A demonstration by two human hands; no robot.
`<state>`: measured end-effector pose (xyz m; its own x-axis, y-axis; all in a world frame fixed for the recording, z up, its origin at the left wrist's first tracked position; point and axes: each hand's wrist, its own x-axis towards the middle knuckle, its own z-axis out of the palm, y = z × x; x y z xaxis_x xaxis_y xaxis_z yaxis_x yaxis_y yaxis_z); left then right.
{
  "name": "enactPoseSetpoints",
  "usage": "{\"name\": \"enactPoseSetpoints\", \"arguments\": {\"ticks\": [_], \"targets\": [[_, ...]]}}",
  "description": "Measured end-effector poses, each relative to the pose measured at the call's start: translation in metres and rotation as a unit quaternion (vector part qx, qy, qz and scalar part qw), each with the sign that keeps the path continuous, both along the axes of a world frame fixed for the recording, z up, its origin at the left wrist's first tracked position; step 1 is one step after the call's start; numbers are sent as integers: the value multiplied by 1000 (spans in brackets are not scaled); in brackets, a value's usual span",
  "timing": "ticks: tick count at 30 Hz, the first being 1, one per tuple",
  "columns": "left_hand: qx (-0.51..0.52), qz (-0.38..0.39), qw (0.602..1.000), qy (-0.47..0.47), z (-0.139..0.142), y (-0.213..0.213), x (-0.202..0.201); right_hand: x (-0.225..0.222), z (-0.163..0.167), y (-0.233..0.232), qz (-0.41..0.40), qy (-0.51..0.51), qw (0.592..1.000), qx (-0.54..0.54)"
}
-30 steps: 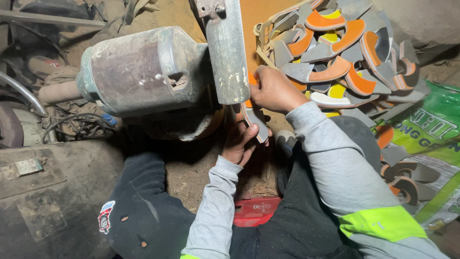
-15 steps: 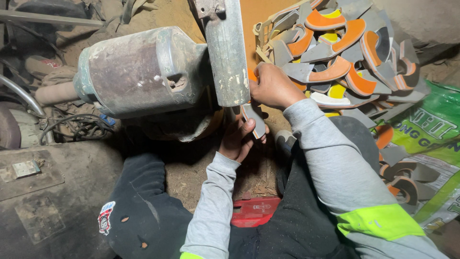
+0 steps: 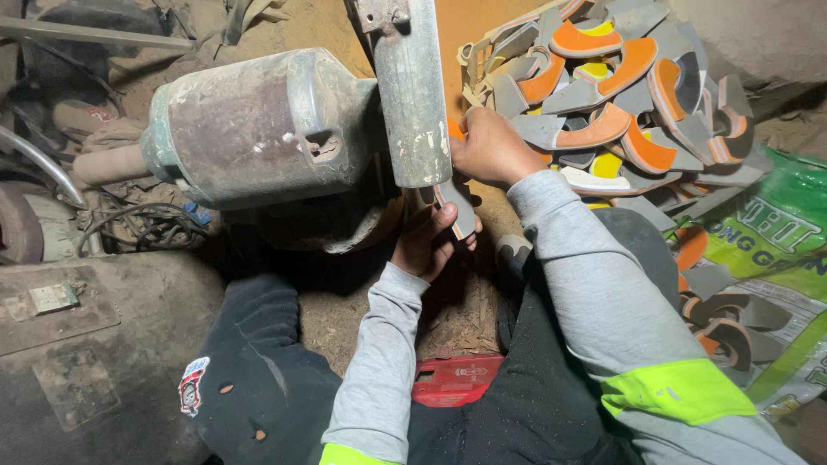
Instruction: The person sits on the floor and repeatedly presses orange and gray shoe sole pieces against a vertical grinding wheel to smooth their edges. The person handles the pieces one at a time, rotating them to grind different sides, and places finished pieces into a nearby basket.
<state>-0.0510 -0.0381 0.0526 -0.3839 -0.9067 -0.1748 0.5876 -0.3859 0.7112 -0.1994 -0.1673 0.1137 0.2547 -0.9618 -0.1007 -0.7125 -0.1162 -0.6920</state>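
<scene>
a worn metal motor housing (image 3: pixel 258 129), drum-shaped, dull green and rust-stained, lay on its side and served as the reference point. to the left of the housing, a dusty flat metal plate (image 3: pixel 60 301) and a tangle of dark cables (image 3: pixel 146 224) rested on the dirt floor. at the right end of the housing, a narrow, scuffed grey belt guard (image 3: pixel 413 95) ran upright.

directly below the guard, the left hand (image 3: pixel 426 241) gripped a flat grey sole piece (image 3: pixel 457 207) from underneath; the fingers were curled and pressed together around its lower edge, thumb on the face. the piece stood tilted, its upper end hidden behind the lower end of the guard. the right hand (image 3: pixel 491 151), just right of the guard, was closed over the upper part of the piece, knuckles up; the fingertips were hidden, so their exact grip could not be told. both sleeves were soft grey fabric with neon yellow bands.

below the housing, a red plastic object (image 3: pixel 457 379) lay between the knees. well to the right of the housing, a pile of curved grey and orange sole pieces (image 3: pixel 620 95) was heaped, with a green woven sack (image 3: pixel 775 224) beside it.
</scene>
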Motion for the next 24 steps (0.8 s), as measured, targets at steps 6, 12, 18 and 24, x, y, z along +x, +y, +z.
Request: {"name": "enactPoseSetpoints", "arguments": {"ticks": [6,12,18,24], "targets": [[-12,19,1000,13,-8,13,-7,-4,-4,13,18,-28,999,-29],[-18,35,999,11,-24,34,-30,-14,0,24,67,-48,997,-3],[-56,123,984,-111,-23,42,-71,-29,27,37,158,-93,982,42],[-93,243,875,-408,9,70,-107,-68,61,42,353,-173,907,150]]}}
